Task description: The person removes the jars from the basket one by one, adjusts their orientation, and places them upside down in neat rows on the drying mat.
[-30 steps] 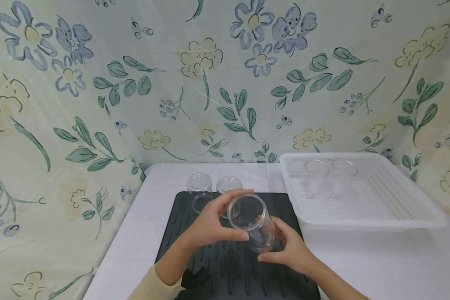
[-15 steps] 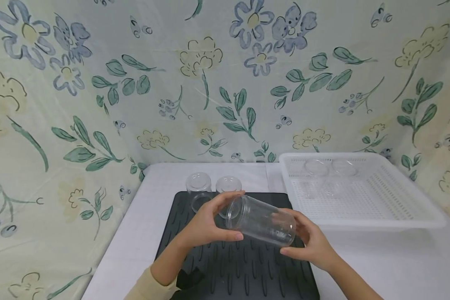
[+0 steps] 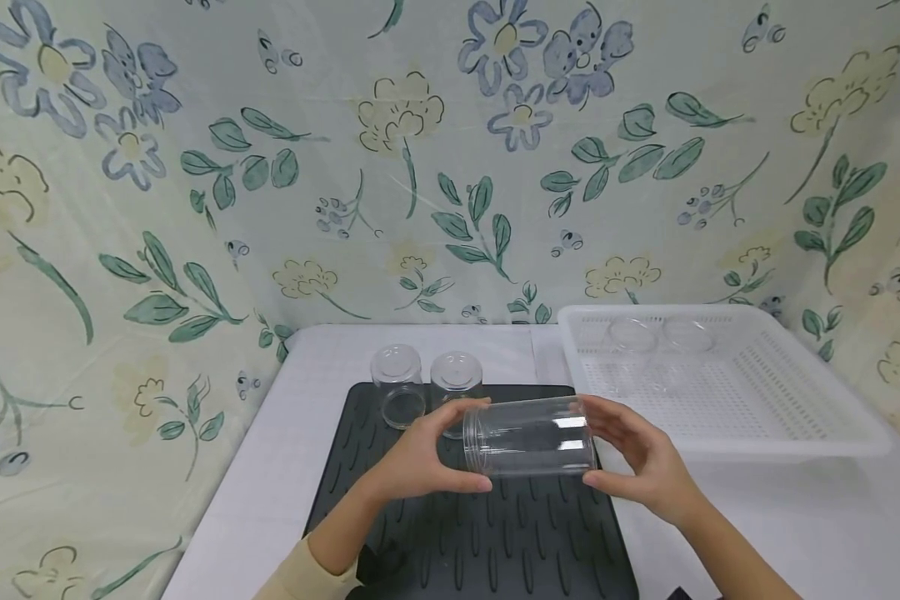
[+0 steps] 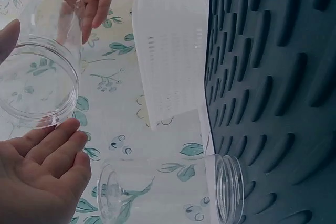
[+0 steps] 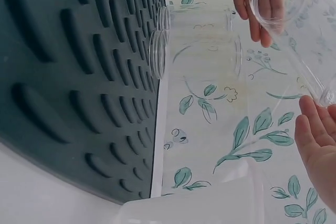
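Head view shows us holding a clear cylindrical jar (image 3: 528, 437) above a black ridged rectangular mat (image 3: 495, 542), its long axis nearly level, left to right; our left hand (image 3: 422, 458) grips the threaded mouth, pointing left, our right hand (image 3: 656, 473) the base.

The person's left forearm (image 3: 345, 525) slants up and inward from the lower edge of the head view, its cream sleeve (image 3: 306, 573) ending short of the wrist, and the left hand (image 3: 427, 457) is curved into a C, fingers (image 3: 461, 406) above and left thumb (image 3: 468, 482) below. Opposite, at about the same height, the right hand (image 3: 645, 454) mirrors that gripping pose, its fingers bent inward above the right thumb (image 3: 611, 483), while the bare right forearm (image 3: 727, 537) slopes away to the lower right. The palms face each other, the two thumbs well apart.
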The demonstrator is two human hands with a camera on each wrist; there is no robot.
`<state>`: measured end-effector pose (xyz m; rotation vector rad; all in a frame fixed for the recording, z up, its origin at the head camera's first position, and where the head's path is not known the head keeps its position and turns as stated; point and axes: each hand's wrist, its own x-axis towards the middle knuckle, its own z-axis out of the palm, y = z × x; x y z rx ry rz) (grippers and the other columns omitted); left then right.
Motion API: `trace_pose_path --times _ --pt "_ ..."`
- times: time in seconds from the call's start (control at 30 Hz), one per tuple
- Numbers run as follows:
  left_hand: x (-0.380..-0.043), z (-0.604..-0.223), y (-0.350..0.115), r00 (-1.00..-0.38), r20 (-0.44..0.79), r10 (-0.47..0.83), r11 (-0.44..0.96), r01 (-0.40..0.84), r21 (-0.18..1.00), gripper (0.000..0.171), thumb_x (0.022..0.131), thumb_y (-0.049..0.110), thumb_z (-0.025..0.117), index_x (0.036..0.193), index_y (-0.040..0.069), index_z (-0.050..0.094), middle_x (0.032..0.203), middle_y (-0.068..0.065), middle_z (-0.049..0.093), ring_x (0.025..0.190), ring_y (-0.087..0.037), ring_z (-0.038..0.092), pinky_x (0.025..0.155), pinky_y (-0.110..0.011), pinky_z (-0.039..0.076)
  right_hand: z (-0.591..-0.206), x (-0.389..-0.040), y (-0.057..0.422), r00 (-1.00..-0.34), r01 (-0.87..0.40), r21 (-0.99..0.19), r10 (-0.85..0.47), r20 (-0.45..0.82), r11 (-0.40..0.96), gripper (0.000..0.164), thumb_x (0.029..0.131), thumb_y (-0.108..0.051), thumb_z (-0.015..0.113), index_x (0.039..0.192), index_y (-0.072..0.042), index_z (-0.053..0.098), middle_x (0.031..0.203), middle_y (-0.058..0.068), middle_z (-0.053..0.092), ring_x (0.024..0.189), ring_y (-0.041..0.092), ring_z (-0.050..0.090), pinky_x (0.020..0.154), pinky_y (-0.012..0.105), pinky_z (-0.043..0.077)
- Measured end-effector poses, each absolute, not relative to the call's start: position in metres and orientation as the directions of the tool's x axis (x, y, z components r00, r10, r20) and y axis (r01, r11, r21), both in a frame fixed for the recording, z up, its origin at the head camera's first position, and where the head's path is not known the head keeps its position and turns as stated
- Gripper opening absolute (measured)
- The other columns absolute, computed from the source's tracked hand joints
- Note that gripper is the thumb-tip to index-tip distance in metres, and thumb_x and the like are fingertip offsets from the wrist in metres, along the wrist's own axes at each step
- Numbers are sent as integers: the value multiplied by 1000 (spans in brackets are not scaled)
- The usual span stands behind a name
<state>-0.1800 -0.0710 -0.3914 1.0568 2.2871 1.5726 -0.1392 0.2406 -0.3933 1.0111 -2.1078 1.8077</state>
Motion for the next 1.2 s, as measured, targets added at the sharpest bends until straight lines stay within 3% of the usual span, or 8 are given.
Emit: trace_pose_path --times 0.2,0.37,0.57,0.87,1.2 --pt "-180 -401 -64 -760 192 621 275 441 854 80 76 32 85 146 25 44 147 18 42 134 -13 40 107 -50 35 -385 -141 238 -749 -613 -788 -364 554 62 75 71 24 69 139 16 39 141 -1 52 126 12 51 102 23 40" --pt "-179 -411 -57 -764 165 623 297 426 855 80 75 35 85 144 27 45 141 12 49 125 -13 49 100 -43 43 -378 -142 231 -742 -628 -775 -348 572 65 75 69 24 71 138 15 43 138 2 55 125 13 52 101 22 40" --pt "-181 -421 -49 -755 166 634 264 413 872 79 75 31 86 142 23 47 136 11 54 125 -12 49 101 -42 42 -372 -145 220 -735 -646 -759 -335 590 80 75 67 23 74 136 13 46 137 10 55 126 15 51 104 24 39" --pt "-185 -430 -38 -730 162 663 275 440 855 75 75 35 86 140 27 48 131 15 55 126 -8 47 104 -41 40 -369 -146 207 -738 -644 -759 -342 582 98 76 68 19 77 137 10 47 135 19 53 125 16 50 106 26 36" --pt "-185 -435 -34 -721 173 671 286 467 837 75 74 34 87 138 24 49 128 15 56 124 -6 48 103 -37 40 -372 -146 201 -753 -629 -766 -349 557 134 76 69 15 80 138 5 49 132 25 52 125 15 50 106 24 36"
